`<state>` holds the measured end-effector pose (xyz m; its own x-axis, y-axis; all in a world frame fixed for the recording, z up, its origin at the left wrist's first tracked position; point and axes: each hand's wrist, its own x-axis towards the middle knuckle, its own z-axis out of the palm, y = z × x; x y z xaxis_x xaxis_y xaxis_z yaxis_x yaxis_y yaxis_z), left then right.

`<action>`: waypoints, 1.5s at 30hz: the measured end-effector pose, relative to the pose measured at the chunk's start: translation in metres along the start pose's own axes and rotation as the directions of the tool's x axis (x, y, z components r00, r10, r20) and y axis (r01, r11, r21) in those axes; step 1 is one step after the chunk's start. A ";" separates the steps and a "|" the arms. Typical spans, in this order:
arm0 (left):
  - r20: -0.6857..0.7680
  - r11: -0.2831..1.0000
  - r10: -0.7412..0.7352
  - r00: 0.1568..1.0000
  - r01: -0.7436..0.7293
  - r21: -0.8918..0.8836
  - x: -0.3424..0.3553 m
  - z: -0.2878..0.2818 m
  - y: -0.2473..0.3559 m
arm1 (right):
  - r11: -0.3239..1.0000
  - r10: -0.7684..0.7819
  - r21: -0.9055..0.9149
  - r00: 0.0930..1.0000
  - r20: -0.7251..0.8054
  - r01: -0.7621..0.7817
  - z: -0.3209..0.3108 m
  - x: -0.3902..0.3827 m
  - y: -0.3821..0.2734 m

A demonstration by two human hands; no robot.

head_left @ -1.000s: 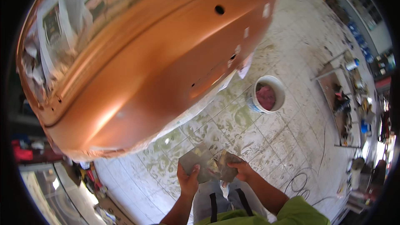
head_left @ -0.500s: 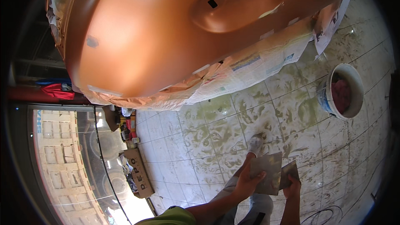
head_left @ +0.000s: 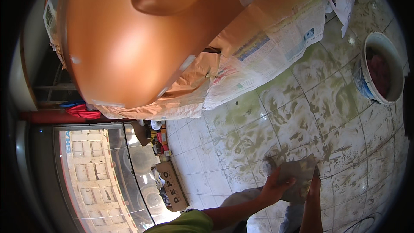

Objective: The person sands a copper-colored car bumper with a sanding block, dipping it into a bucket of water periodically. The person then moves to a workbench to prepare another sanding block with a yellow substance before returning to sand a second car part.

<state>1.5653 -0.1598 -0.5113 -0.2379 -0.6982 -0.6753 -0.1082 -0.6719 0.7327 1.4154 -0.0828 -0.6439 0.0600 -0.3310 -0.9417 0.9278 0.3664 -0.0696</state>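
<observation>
My left hand (head_left: 276,188) holds a flat grey sheet (head_left: 299,173) that looks like sandpaper, with the thumb lying on its face. At the sheet's right edge is my right hand (head_left: 315,184), its fingers closed and partly hidden behind the edge. A sliver of a darker piece (head_left: 316,171) shows by its fingertips, too narrow to make out fully. Both hands are low in front of me, over the wet floor. Ahead stands a large curved copper-orange painted panel (head_left: 112,56), with masking newspaper (head_left: 276,39) along its lower edge.
A white bucket (head_left: 370,87) with a reddish cloth (head_left: 379,72) inside stands on the right. Smeared, wet tiles (head_left: 297,116) cover the floor. To the left are a cardboard box (head_left: 173,185), a red cloth (head_left: 84,111) and a glazed opening (head_left: 92,164). A dark cable (head_left: 362,221) lies lower right.
The two sheets, apart and both visible before, have come together, and the right hand's darker one is now mostly hidden. My view has shifted, with the panel higher and further left.
</observation>
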 end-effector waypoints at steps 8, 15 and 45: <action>0.029 0.969 0.239 0.971 -0.240 0.061 0.101 -0.044 -0.047 | 0.931 -0.358 -0.012 0.920 0.161 0.365 0.019 0.059 -0.078; -0.093 0.877 0.474 0.876 -0.479 -0.037 0.156 -0.074 -0.037 | 0.765 -0.622 0.030 0.726 0.293 0.643 0.090 0.037 -0.113; 0.172 0.596 0.802 0.572 -0.787 -0.160 0.123 -0.110 0.079 | -0.586 -0.725 -0.361 -0.271 0.633 0.725 0.130 -0.070 -0.037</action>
<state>1.6337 -0.3256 -0.5454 -0.3884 -0.8959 0.2156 0.2773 0.1095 0.9545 1.4246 -0.1866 -0.5326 -0.4564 -0.7263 0.5140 -0.6333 -0.1406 -0.7610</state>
